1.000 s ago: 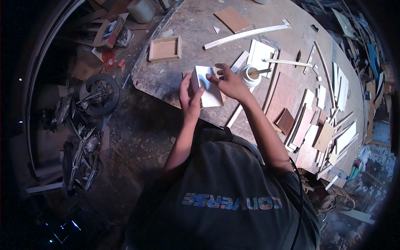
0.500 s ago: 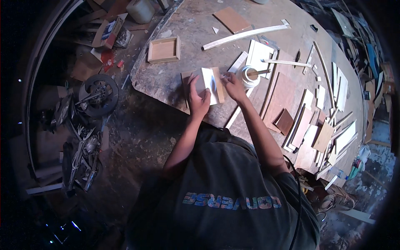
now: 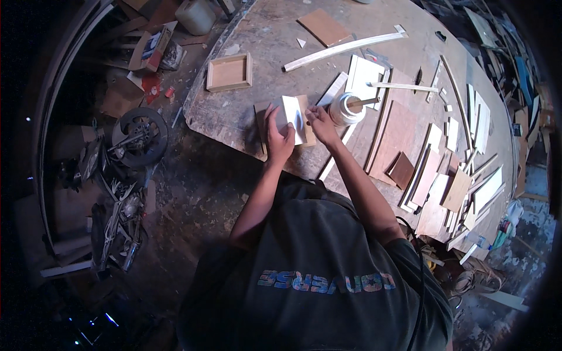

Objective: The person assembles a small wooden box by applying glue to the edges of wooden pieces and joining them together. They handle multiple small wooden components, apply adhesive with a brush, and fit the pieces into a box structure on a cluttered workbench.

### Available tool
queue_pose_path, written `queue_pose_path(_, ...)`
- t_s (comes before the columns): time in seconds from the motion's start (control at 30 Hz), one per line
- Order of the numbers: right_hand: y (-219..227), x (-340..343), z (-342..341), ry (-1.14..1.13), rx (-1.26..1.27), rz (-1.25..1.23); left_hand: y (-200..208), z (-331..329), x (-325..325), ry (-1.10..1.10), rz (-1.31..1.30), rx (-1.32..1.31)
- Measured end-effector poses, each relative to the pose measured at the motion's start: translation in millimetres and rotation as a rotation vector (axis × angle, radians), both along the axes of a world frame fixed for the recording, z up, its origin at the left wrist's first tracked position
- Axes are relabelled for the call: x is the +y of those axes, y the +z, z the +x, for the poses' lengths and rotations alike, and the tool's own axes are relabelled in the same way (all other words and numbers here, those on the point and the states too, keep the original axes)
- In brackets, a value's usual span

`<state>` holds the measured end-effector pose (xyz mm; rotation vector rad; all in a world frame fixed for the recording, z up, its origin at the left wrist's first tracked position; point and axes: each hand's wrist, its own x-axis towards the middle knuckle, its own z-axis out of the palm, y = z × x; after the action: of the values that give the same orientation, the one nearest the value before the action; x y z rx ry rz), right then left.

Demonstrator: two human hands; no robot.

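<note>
At the table's near edge, my left hand [image 3: 279, 139] grips a small wooden piece with a bright white face [image 3: 291, 110], thumb on its near side and fingers along its left. Brown wood [image 3: 307, 137] shows to the right of that face. My right hand [image 3: 321, 126] is closed in a pinch just right of the piece; what its fingertips hold, if anything, is too small to make out. Beside this hand stands an open white tub [image 3: 345, 114], a flat wooden stick [image 3: 366, 102] resting across its mouth.
A shallow wooden tray-like box [image 3: 230, 71] sits at the table's left. Beyond lie a brown panel [image 3: 323, 27] and a long pale strip [image 3: 339, 50]. Boards and strips [image 3: 430, 181] crowd the right side. A motorcycle wheel [image 3: 139, 137] and parts are on the floor at left.
My right hand has shifted left, away from the tub and closer to the white-faced piece. My left hand keeps its hold in nearly the same place.
</note>
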<state>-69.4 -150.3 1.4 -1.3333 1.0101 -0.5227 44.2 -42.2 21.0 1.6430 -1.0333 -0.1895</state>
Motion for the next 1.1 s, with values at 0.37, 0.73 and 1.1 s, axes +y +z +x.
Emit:
queue_pose_path(0.37,-9.9,1.1,7.0,0.053,0.045,0.003,-2.6,0.5,-0.3,0.008,0.053,-0.092)
queue_pose_path(0.73,-2.9,9.8,-0.4,0.101,0.053,-0.071,-16.0,2.8,2.3,0.049,0.026,-0.049)
queue_pose_path(1.1,-2.2,14.8,1.3,0.128,0.039,-0.067,-19.0,5.2,2.5,0.102,0.040,0.006)
